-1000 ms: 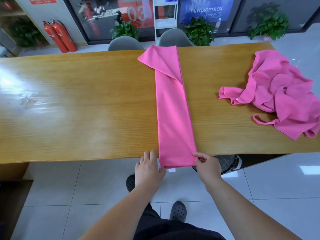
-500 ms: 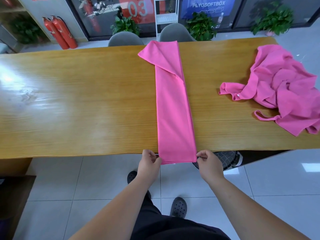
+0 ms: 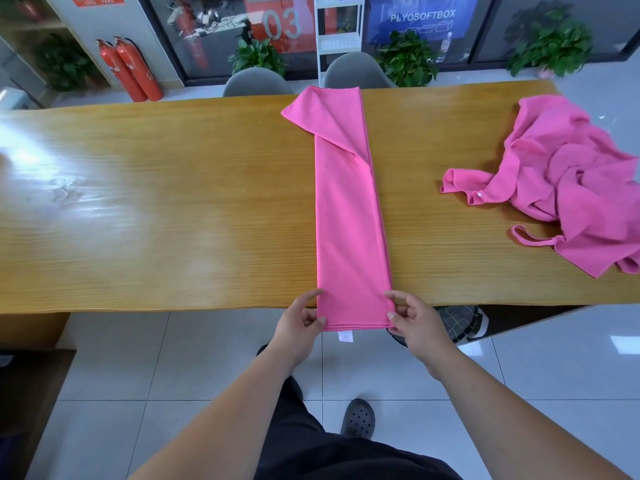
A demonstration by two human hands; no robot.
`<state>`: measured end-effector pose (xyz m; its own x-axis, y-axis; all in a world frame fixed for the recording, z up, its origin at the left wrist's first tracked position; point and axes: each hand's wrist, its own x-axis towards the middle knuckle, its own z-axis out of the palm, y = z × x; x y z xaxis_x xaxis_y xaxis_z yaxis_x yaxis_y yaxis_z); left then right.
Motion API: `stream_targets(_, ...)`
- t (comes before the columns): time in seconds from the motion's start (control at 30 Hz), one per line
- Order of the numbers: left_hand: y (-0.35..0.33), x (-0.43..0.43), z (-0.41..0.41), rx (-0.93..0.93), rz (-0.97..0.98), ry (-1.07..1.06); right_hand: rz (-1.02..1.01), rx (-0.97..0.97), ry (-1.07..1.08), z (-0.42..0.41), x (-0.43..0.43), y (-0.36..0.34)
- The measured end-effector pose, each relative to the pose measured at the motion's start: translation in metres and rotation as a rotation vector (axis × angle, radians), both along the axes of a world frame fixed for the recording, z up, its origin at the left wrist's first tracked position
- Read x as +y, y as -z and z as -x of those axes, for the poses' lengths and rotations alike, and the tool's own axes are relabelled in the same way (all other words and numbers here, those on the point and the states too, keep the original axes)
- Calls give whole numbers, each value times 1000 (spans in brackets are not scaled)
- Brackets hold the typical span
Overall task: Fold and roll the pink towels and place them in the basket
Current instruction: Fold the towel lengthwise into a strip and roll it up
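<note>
A pink towel (image 3: 348,216), folded into a long narrow strip, lies across the wooden table (image 3: 156,209) from the far edge to the near edge. Its far end is turned over in a slanted flap. The near end hangs slightly past the table edge, with a small white label below it. My left hand (image 3: 301,327) pinches the near left corner of the strip. My right hand (image 3: 415,323) pinches the near right corner. A heap of crumpled pink towels (image 3: 568,188) lies on the right of the table. No basket is in view.
Two grey chairs (image 3: 258,83) stand behind the far table edge, with potted plants and a white shelf beyond. Red fire extinguishers (image 3: 130,69) stand at the back left. A dark checked object (image 3: 460,320) sits under the table by my right hand. A brown box (image 3: 31,382) is low left.
Both hands have closed in on the towel's near corners, from beside the hanging end to pinching it. The view has tilted a little; the towel lies as before.
</note>
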<state>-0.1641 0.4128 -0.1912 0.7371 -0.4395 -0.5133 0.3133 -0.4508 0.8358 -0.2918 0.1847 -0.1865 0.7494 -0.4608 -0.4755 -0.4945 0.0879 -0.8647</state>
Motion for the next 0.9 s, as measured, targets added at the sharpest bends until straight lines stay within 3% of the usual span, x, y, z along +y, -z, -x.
stream_targets(0.37, -7, -3, -15, 61, 2, 56, -11, 103, -136, -5, -6, -26)
stream_targets(0.43, -36, -15, -27, 146, 168, -9, -125, 73, -93, -22, -18, -49)
stream_targets(0.53, -90, -32, -50, 289, 614, -135, -431, -269, 103, -47, -34, -97)
stream_targets(0.57, -99, -35, -56, 274, 675, -134, -488, -369, 153, -51, -37, -107)
stream_targets(0.63, -97, -34, -57, 135, 544, -80, -417, -364, 135, -47, -36, -106)
stream_targets(0.7, -66, -21, -42, -63, 210, 17, -176, -117, 1, -30, -25, -82)
stream_targets(0.73, -45, -12, -29, -77, 93, 63, -91, 3, -77, -17, -17, -65)
stream_targets(0.9, 13, 20, 18, 155, 10, 20, -3, 181, -157, 18, 6, -14)
